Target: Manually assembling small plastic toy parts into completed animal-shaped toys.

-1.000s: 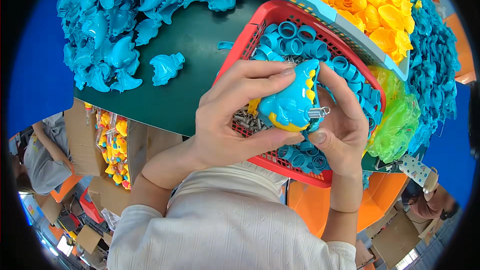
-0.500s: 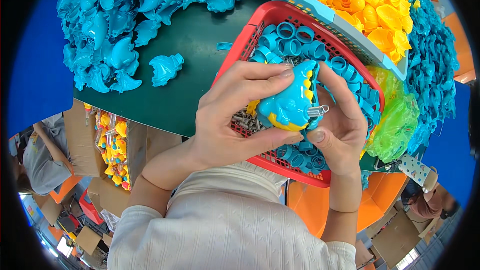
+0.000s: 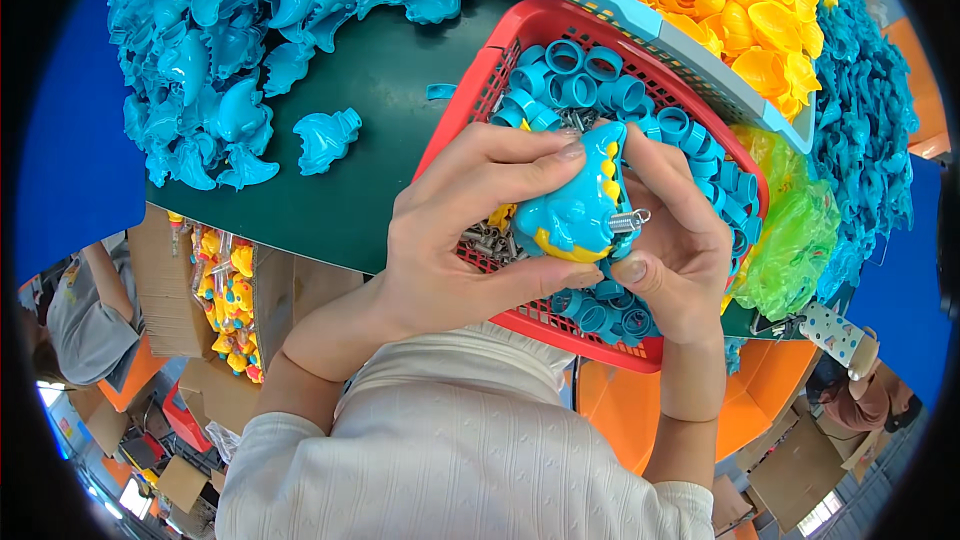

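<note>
Between both hands is a blue plastic toy shell with yellow bumps along its edge, held over a red basket. My left hand wraps it from the left, thumb below and fingers above. From the right, my right hand grips its edge with thumb and fingers. A small metal spring sticks out of the shell's right side, near the right thumb. Blue plastic rings and small metal springs lie in the basket below. The shell's inside is hidden.
Loose blue shell pieces are heaped at the far left, with one single piece on the dark green table. A grey-blue basket of yellow parts stands behind. Green plastic bags and another blue heap are at right.
The hands and the toy shell keep almost the same place and grip. The spring at the shell's right side sits slightly further left and its end has tilted up a little.
</note>
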A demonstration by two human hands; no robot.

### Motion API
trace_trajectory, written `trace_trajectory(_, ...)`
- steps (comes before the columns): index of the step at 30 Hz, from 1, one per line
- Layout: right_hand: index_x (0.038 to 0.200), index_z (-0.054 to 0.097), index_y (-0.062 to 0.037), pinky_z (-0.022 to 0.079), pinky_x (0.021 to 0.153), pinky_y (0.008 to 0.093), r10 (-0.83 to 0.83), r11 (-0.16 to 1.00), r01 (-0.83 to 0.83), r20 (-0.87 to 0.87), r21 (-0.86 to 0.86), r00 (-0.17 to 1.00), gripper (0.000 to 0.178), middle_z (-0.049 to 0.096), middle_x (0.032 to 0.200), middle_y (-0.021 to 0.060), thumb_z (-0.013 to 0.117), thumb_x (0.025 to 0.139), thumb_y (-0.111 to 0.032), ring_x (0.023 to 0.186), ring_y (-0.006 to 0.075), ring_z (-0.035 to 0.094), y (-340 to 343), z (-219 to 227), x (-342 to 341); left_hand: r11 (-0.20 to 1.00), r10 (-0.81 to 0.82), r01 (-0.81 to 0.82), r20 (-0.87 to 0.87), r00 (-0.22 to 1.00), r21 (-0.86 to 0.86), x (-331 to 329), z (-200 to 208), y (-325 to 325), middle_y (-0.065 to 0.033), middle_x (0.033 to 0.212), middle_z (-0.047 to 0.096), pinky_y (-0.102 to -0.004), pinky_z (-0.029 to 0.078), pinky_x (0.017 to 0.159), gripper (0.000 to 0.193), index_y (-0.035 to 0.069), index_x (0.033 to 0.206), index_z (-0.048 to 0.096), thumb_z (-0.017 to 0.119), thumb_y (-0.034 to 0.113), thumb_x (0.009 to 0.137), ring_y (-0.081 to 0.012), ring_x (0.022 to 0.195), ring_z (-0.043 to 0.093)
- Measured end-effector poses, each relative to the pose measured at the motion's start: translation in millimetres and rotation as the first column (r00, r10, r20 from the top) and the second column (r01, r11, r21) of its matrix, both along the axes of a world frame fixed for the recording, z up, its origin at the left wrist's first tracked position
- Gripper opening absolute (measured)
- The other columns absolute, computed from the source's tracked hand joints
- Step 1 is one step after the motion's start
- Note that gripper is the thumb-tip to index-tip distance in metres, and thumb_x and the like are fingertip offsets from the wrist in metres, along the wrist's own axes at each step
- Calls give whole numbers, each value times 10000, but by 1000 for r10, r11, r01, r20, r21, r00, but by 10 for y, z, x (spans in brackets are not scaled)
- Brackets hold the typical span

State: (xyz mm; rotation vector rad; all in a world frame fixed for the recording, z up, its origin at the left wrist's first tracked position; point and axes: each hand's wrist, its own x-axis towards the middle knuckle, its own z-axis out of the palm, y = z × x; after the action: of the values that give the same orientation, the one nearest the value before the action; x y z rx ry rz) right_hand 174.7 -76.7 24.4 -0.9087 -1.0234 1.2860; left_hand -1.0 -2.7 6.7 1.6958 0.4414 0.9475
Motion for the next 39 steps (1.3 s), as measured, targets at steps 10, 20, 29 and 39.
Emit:
trace_trajectory(10,1256,383,25,440,948,395,-66,996,61,-68,-71,996,656,378,1183,89,729,705,-62,1168,250,430,2,21,-45,1000,-10,11,-43,999,28,14,-8,2,-186,1163,496,-344,438,901,569,-32,1136,545,784,128,644,-274,1083,517)
trace_trajectory(20,1241,391,-39,467,871,341,-213,977,178,559,116,802,750,380,1165,85,797,612,-84,1111,221,453,-3,-4,-110,987,-136,143,-94,986,71,171,-132,-42,-229,1250,366,-417,359,937,929,-23,1370,131,616,488,765,-327,1170,401)
trace_trajectory(29,1028,588,-1,479,779,287,-162,986,166,266,8,950,326,603,1019,107,695,721,-27,956,187,558,-44,17,-26,976,-138,121,-89,986,-181,137,-22,-104,-184,1157,478,-366,427,868,657,-11,1264,327,684,250,778,-291,1074,504)
trace_trajectory(39,865,635,-31,444,707,288,-260,965,206,481,164,837,213,662,839,67,724,673,-57,779,187,605,-48,47,-23,984,-64,80,-104,993,158,136,-80,-43,-188,1116,529,-381,452,833,521,-1,1196,411,657,219,793,-332,988,547)
